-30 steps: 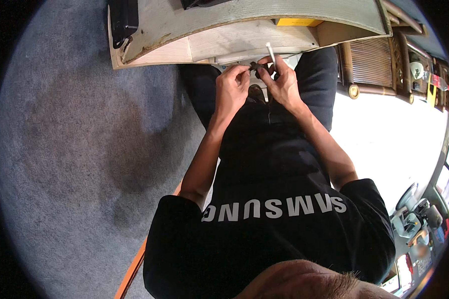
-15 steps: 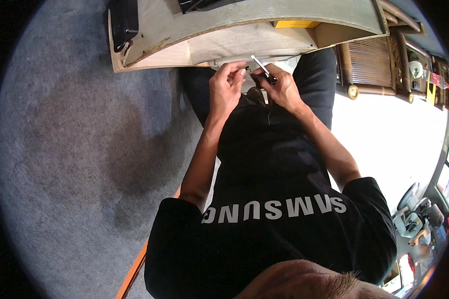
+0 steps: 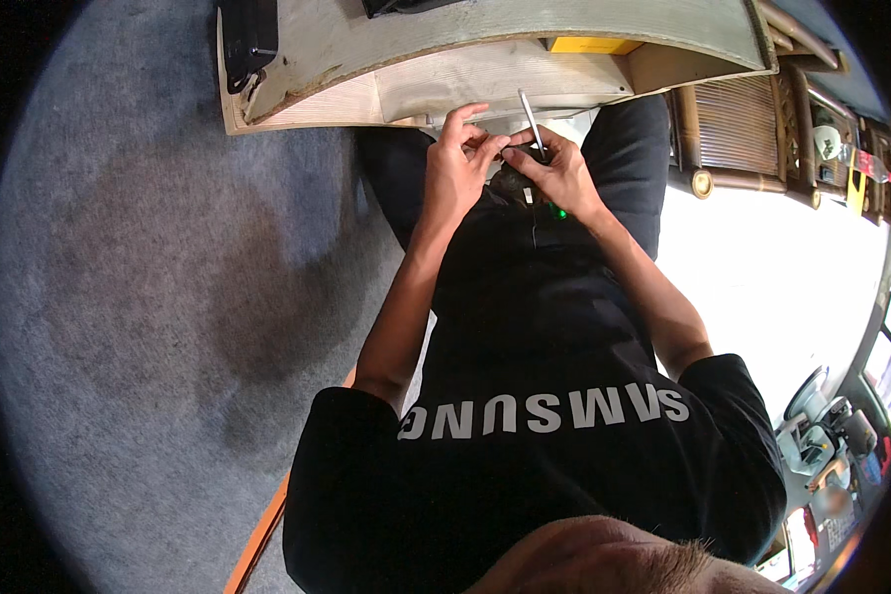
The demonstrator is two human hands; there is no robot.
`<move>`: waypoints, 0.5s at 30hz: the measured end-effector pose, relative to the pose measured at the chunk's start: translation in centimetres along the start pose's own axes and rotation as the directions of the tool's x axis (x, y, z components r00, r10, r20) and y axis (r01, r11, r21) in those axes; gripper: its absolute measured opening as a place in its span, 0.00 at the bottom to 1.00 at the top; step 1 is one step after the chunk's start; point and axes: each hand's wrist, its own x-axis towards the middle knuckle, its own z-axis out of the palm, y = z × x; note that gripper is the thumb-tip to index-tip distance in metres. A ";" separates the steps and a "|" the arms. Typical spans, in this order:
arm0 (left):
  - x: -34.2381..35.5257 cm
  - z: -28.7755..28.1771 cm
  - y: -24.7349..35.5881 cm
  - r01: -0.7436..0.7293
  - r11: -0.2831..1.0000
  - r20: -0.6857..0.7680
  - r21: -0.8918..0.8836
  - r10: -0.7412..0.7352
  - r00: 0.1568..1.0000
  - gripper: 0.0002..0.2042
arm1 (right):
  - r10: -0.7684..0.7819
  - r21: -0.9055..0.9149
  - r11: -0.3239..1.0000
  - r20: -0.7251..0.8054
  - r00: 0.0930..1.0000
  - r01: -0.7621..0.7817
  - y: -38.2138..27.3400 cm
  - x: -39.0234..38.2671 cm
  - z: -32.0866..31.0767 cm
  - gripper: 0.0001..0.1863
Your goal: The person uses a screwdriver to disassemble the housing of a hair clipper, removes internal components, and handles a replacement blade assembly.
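Between the fingers of my right hand (image 3: 566, 180) a thin white pen-like stick (image 3: 531, 117) points up and away from me. The thumb and forefinger of that hand are also pinched together at their tips. My left hand (image 3: 455, 170) meets it there, thumb and a finger closed in a pinch with another finger stretched out. What the left fingertips hold is too small to name. Just below the hands, over my lap, a dark object (image 3: 511, 184) with a small pale patch is partly covered by them. A green light (image 3: 560, 212) glows beside it.
A pale wooden desk (image 3: 505, 79) with an open shelf stands in front of my knees. A yellow item (image 3: 594, 46) lies in the shelf, and a black case (image 3: 247, 45) sits at the desk's left end. Bamboo furniture (image 3: 733, 119) is at right, grey carpet (image 3: 168, 267) at left.
My two hands have come together at the fingertips. The white stick has swung more upright. The dark object and green light show more plainly below my right hand.
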 end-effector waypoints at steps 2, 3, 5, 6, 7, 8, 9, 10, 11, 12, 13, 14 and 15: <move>-0.4 0.8 -1.6 -0.003 0.996 -0.016 -0.087 0.002 1.000 0.19 | 0.151 0.146 0.978 0.012 0.988 -0.151 0.2 -0.1 0.3 0.15; -0.4 1.0 -1.9 -0.008 0.985 -0.026 -0.174 0.003 1.000 0.17 | 0.262 0.242 0.935 0.019 0.965 -0.258 0.5 -0.1 0.5 0.16; -0.8 1.4 -2.4 0.078 0.957 -0.006 -0.281 -0.083 0.997 0.15 | 0.255 0.261 0.933 0.009 0.967 -0.248 0.7 -0.1 0.6 0.16; -1.0 1.5 -2.6 0.164 0.910 0.021 -0.381 -0.169 0.985 0.13 | 0.249 0.279 0.930 0.003 0.969 -0.240 0.8 -0.1 0.7 0.17; -0.9 1.2 -3.1 0.243 0.883 0.044 -0.402 -0.246 0.968 0.12 | 0.250 0.279 0.930 0.005 0.968 -0.241 0.7 -0.2 0.8 0.17; -0.8 1.3 -3.5 0.244 0.882 0.043 -0.402 -0.248 0.968 0.12 | 0.244 0.272 0.934 -0.008 0.970 -0.233 0.6 -0.3 0.8 0.16; -0.6 1.3 -3.5 0.257 0.838 0.005 -0.482 -0.290 0.957 0.11 | 0.238 0.264 0.938 -0.022 0.971 -0.224 0.5 -0.3 0.8 0.16; -0.5 1.3 -3.5 0.262 0.787 -0.029 -0.559 -0.334 0.942 0.10 | 0.239 0.263 0.938 -0.021 0.971 -0.226 0.6 -0.3 0.8 0.16; -0.4 1.2 -3.5 0.287 0.783 -0.007 -0.553 -0.348 0.937 0.10 | 0.114 0.220 0.972 -0.128 0.985 -0.083 0.7 -0.3 0.9 0.15; -0.4 1.2 -3.5 0.287 0.782 -0.007 -0.553 -0.349 0.937 0.10 | -0.019 0.163 0.985 -0.228 0.973 0.057 0.8 -0.3 1.0 0.14; -0.5 1.1 -3.5 0.306 0.794 0.046 -0.526 -0.332 0.942 0.10 | -0.054 0.061 0.996 -0.215 0.975 0.068 0.9 -0.1 0.8 0.12; -0.5 1.1 -3.5 0.322 0.806 0.100 -0.497 -0.316 0.944 0.11 | -0.053 0.061 0.996 -0.215 0.975 0.068 1.0 0.1 0.6 0.12; -0.6 1.1 -3.6 0.322 0.806 0.103 -0.497 -0.314 0.944 0.11 | -0.275 -0.155 0.955 -0.155 0.949 0.252 1.2 0.5 0.4 0.11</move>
